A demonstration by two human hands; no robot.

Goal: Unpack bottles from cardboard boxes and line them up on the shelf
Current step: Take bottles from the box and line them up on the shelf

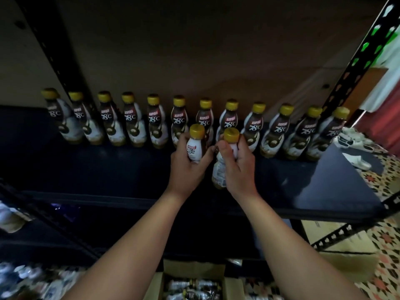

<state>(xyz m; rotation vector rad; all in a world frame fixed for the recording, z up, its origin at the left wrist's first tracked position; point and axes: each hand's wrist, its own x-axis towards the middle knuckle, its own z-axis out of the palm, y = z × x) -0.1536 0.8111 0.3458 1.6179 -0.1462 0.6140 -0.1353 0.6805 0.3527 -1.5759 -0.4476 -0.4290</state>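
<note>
Both hands reach over the dark shelf [108, 169], each wrapped around one bottle. The left hand [186, 169] curls its fingers around the left bottle [194, 146], whose gold cap and white label with red lettering face the camera; the bottle stands roughly upright above the shelf, and whether its base touches the board is hidden by the hand. The right hand [236, 169] grips the right bottle [225, 156] near its neck, thumb pressed on the near side just below the gold cap, fingers closed round the far side. This bottle leans a little, its lower end pointing toward the camera and showing a label with small print. The two held bottles are just beside each other, close in front of the middle of the row [194, 124].

That row runs along the back of the shelf: a dozen upright bottles with gold caps and dark-and-white labels, side by side from the left upright [54, 53] to the right upright [359, 61].

Below, at the bottom edge, an open box [190, 278] holds more bottles, blurred. A patterned floor [385, 256] shows at the right, and a lower shelf is dim at the left
</note>
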